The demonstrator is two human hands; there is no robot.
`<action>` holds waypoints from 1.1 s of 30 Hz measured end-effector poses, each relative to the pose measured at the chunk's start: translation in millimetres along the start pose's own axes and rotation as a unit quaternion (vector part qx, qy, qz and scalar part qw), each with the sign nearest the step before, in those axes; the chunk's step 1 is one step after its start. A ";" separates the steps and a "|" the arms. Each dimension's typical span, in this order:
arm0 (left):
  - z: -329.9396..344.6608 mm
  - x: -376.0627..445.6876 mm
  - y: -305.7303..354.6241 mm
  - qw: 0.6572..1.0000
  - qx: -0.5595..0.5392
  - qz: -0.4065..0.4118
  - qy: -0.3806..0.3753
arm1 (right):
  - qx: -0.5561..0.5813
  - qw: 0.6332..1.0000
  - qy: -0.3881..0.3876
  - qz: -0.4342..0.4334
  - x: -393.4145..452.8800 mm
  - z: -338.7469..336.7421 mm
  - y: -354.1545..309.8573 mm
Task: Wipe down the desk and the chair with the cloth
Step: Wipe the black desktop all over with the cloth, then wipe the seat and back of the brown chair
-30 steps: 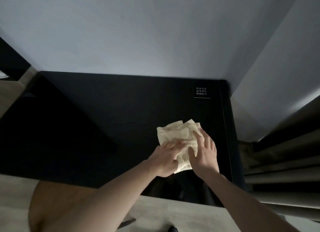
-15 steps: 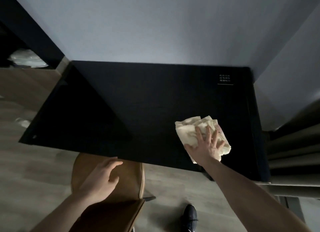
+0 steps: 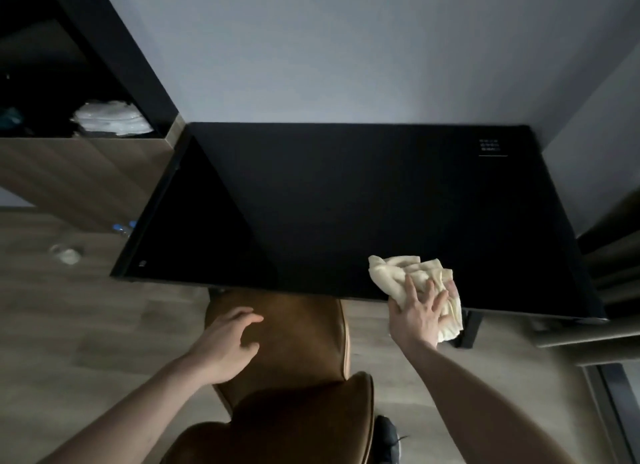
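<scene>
Now the right hand (image 3: 417,316) presses flat, fingers straight, on the crumpled cream cloth (image 3: 412,278) at the black desk's (image 3: 329,204) near right edge; the left hand (image 3: 227,346), relaxed and empty, hovers over the brown leather chair (image 3: 304,339).

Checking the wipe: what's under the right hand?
The cream cloth, bunched at the black desk front edge, partly overhanging; right hand presses it with fingers spread. The desk surface beneath is covered.

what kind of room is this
Probably a hotel or guest room. A bare black desk with a small printed notice fits a wall corner, a tan leather chair is tucked under, and curtains hang on the right.
</scene>
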State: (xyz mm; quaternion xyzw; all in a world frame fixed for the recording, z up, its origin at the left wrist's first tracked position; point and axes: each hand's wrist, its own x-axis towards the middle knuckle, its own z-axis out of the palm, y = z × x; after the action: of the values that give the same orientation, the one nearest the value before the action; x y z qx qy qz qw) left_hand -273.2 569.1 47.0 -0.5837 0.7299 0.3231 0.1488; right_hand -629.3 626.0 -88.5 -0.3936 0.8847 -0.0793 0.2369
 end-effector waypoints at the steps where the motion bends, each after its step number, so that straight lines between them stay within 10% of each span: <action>1: -2.2 -2.6 -7.6 1.000 -0.005 -0.003 -0.001 | -0.002 1.000 -0.007 0.002 -3.9 4.3 -12.4; 23: -37.4 -8.0 -219.8 0.998 -0.004 -0.042 -0.055 | -0.011 0.983 -0.114 -0.146 -100.9 110.1 -257.8; 29: -30.5 24.7 -312.9 0.993 -0.004 -0.029 -0.115 | 0.110 0.973 -0.119 -0.165 -184.5 175.7 -313.0; 33: -29.2 20.4 -365.5 0.988 0.013 -0.047 -0.146 | 0.285 0.953 -0.099 -0.030 -254.9 199.3 -320.4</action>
State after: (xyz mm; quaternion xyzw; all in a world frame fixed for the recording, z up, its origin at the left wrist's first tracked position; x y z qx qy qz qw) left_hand 72.5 494.7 -52.2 -0.5620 0.6764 0.3877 0.2763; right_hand -175.0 605.2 -67.3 -0.3423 0.7852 -0.2959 0.4228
